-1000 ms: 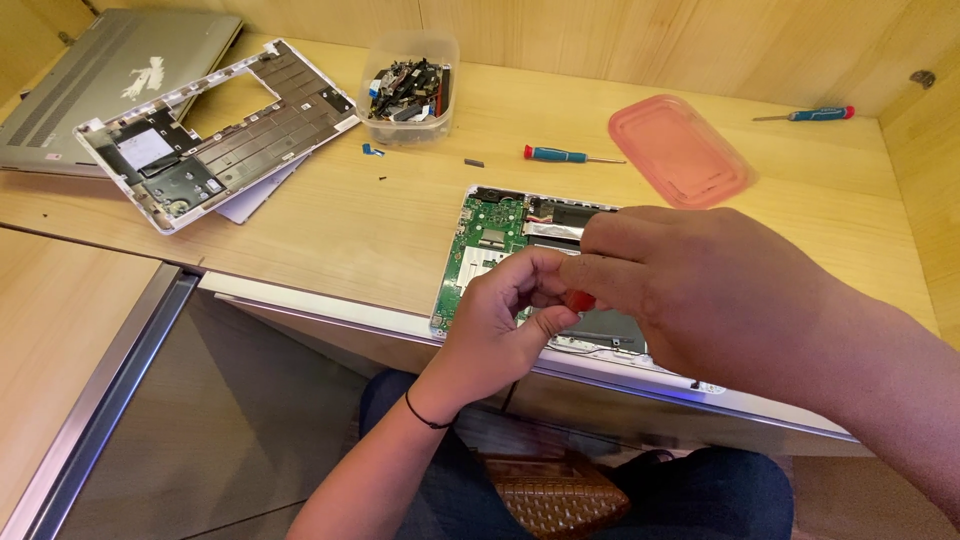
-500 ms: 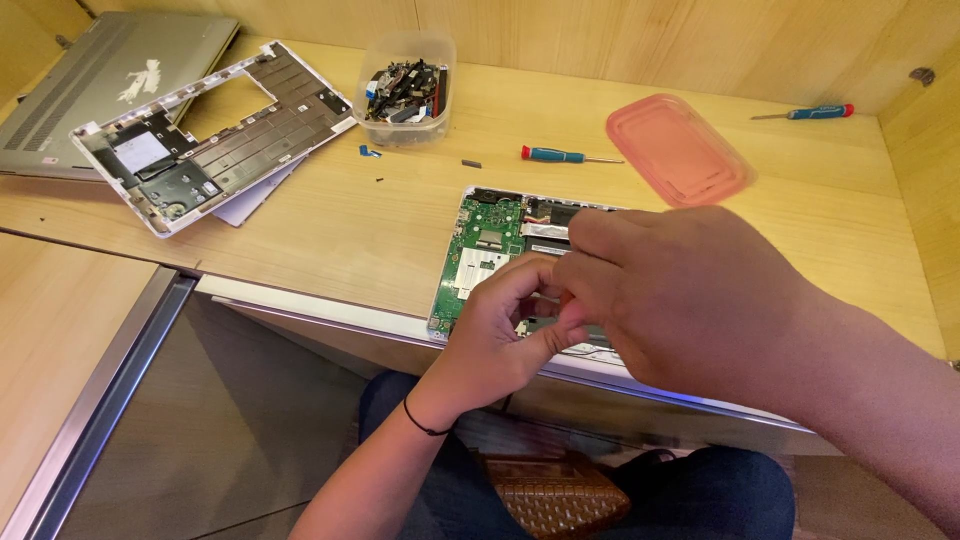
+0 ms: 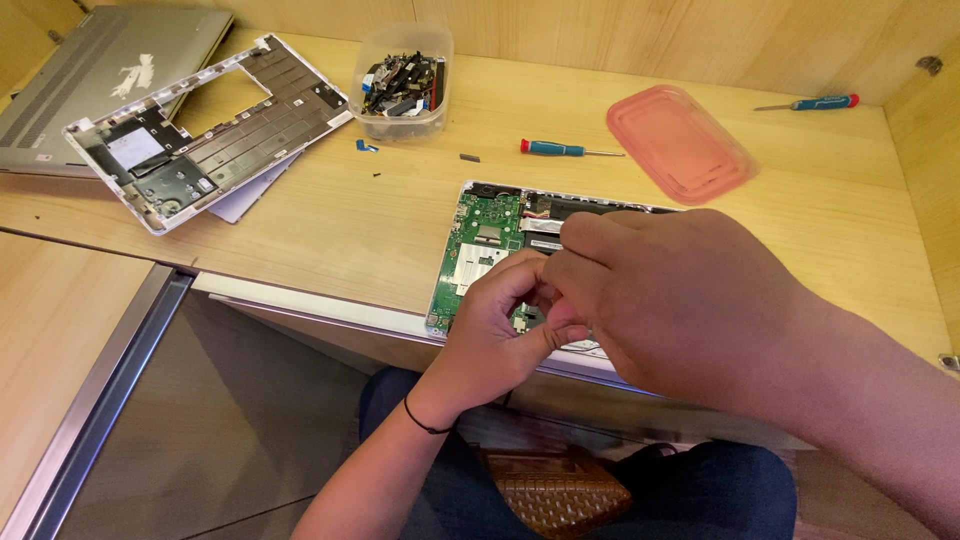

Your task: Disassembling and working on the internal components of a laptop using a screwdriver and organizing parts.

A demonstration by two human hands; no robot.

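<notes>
A blue-handled screwdriver (image 3: 562,150) lies between a parts tub (image 3: 403,84) and a pink lid (image 3: 680,142).

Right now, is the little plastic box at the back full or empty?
Nearly full: the clear plastic box holds a heap of small dark parts, and its pink lid lies apart.

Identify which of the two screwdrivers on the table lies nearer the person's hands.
The screwdriver lying left of the pink lid, just beyond the opened laptop. The other screwdriver lies farther off by the back wall.
</notes>
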